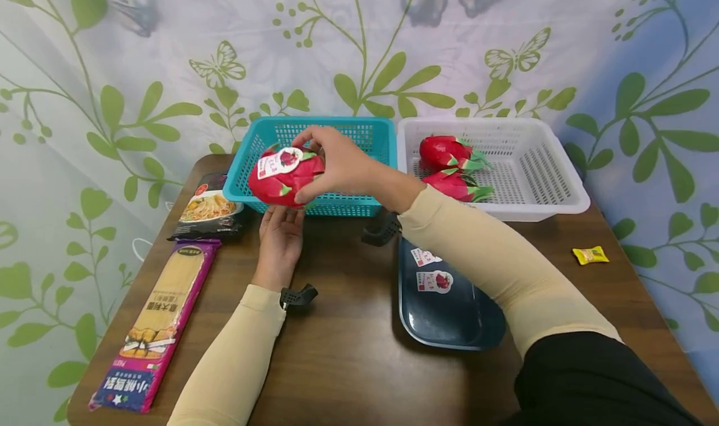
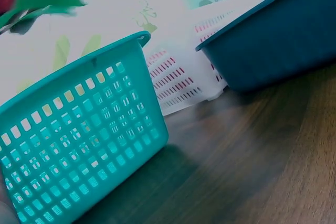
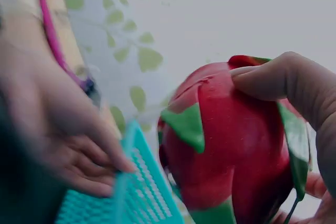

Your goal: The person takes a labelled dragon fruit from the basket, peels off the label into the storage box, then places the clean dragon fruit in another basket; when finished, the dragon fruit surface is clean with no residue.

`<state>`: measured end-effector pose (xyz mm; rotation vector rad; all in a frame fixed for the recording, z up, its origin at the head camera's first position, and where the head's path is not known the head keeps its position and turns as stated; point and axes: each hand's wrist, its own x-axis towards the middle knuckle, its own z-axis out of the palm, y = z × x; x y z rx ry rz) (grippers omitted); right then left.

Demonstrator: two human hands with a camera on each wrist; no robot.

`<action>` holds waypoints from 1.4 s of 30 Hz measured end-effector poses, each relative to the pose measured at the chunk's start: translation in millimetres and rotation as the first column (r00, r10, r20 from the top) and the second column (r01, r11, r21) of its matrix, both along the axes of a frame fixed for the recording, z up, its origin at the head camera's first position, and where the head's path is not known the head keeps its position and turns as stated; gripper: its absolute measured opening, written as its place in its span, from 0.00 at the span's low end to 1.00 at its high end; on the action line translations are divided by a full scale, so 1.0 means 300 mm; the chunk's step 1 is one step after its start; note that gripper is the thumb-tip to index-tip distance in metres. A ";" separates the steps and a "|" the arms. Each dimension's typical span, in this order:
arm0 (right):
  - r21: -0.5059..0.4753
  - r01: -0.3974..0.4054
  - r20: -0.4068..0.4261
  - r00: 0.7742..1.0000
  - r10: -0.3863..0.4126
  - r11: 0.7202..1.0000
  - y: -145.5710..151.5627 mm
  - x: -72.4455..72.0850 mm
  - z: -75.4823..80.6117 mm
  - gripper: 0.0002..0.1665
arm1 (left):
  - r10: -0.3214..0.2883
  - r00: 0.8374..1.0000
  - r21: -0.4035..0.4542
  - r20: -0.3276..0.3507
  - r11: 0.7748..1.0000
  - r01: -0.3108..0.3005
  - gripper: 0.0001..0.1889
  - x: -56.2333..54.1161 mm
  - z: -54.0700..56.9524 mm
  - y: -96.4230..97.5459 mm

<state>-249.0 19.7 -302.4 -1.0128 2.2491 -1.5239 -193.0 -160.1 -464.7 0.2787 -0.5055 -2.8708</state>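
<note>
A red dragon fruit (image 1: 286,179) with green leaf tips and a white label is held up over the front of the teal basket (image 1: 348,206). My right hand (image 1: 351,167) grips it from the right; in the right wrist view the thumb presses on its red skin (image 3: 231,140). My left hand (image 1: 281,242) is below the fruit, palm up with relaxed fingers, right at the basket's front wall. In the left wrist view the basket's perforated side (image 2: 84,135) fills the left, and most of that hand is out of frame.
Two more dragon fruits (image 1: 446,153) lie in the white basket (image 1: 562,164). A dark blue basin (image 1: 449,320) with labels in it stands in front. On the left are a noodle packet (image 1: 208,208) and a pasta pack (image 1: 160,314); a small yellow packet (image 1: 590,255) lies right.
</note>
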 end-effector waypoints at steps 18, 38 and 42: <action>0.185 -0.084 0.113 0.991 0.064 0.979 0.183 0.239 -0.248 0.50 | -0.009 0.999 -0.139 0.037 0.990 0.014 0.12 -0.005 -0.008 -0.001; 0.353 -0.119 0.020 0.993 0.120 0.928 0.123 0.206 -0.308 0.49 | -0.048 0.999 -0.120 -0.012 0.992 0.046 0.05 -0.003 -0.013 -0.016; 0.360 -0.130 0.036 0.991 0.125 0.924 0.134 0.199 -0.306 0.50 | -0.064 0.998 -0.131 -0.014 0.989 0.062 0.06 -0.002 -0.018 -0.016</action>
